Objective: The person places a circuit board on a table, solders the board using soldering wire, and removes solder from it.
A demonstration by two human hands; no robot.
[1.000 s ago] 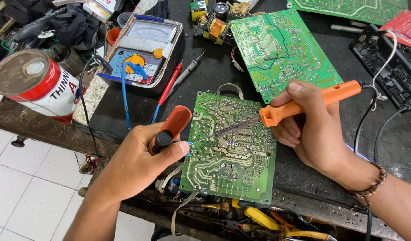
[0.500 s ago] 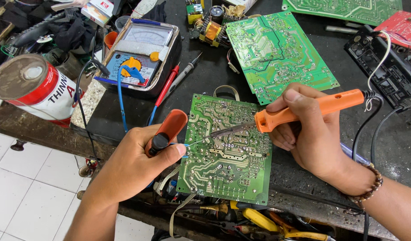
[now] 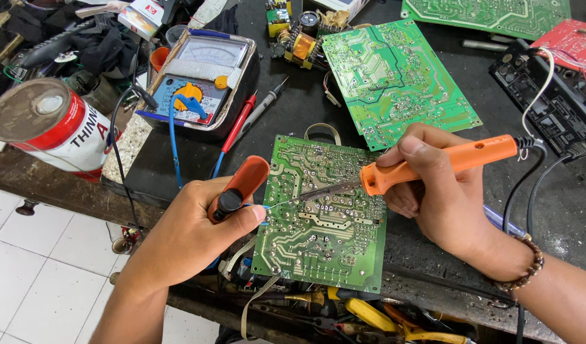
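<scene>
Head view: green circuit board (image 3: 321, 216), solder side up, lying flat at centre of the dark workbench (image 3: 293, 114). Right hand (image 3: 443, 191), fingers closed around an orange soldering iron (image 3: 433, 164), tip on the board's left middle. Left hand (image 3: 191, 232), fingers closed around an orange-and-black tool (image 3: 239, 188), with a thin wire (image 3: 277, 205) reaching the same spot. At 11 o'clock of the board, an analogue multimeter (image 3: 200, 76); at 1 o'clock, a second green board (image 3: 398, 79); at 9 o'clock, far, a red-and-white tin can (image 3: 48, 130).
</scene>
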